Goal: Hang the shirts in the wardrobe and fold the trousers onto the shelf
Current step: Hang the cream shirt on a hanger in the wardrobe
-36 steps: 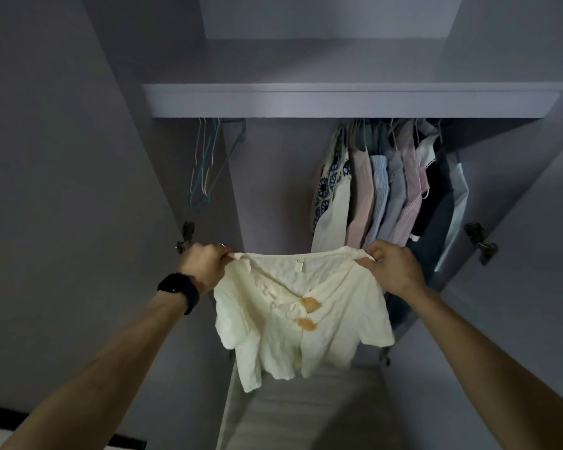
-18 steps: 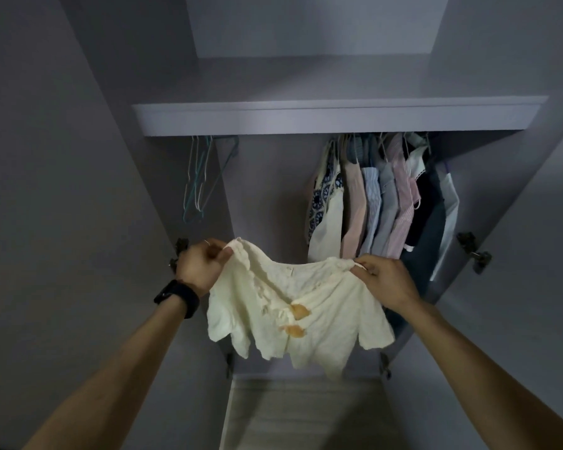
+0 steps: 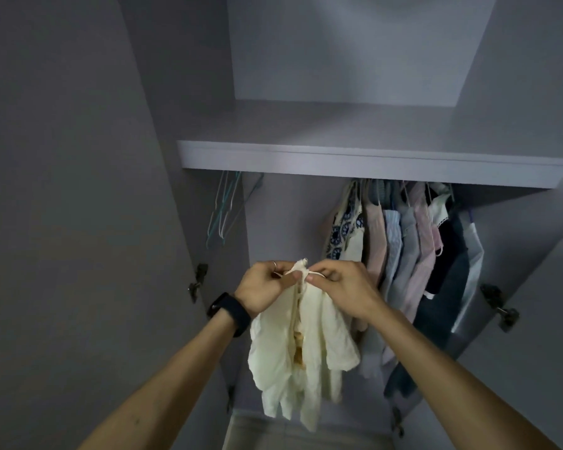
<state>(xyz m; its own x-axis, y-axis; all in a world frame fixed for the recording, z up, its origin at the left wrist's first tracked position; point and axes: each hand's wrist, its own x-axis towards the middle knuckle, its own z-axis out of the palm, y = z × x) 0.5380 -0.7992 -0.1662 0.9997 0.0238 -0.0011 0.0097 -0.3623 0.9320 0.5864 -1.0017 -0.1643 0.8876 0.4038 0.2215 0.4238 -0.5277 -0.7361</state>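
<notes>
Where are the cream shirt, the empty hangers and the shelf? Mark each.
cream shirt (image 3: 273, 352), head view, on its hanging front cloth.
empty hangers (image 3: 218, 213), head view, on the wire bunch.
shelf (image 3: 338, 164), head view, on its front edge.

Cream shirt (image 3: 309, 349) in the pinch of left hand (image 3: 263, 288) and right hand (image 3: 342, 287) (close together), under the shelf (image 3: 338, 164).

One cream shirt (image 3: 325, 336), one shelf (image 3: 338, 160), one black wristband (image 3: 229, 311), one ring (image 3: 274, 263)

Home bedroom wardrobe: shelf (image 3: 355, 164) over hung shirts (image 3: 403, 248), spare hangers (image 3: 223, 216), open doors with hinges (image 3: 498, 303).
</notes>
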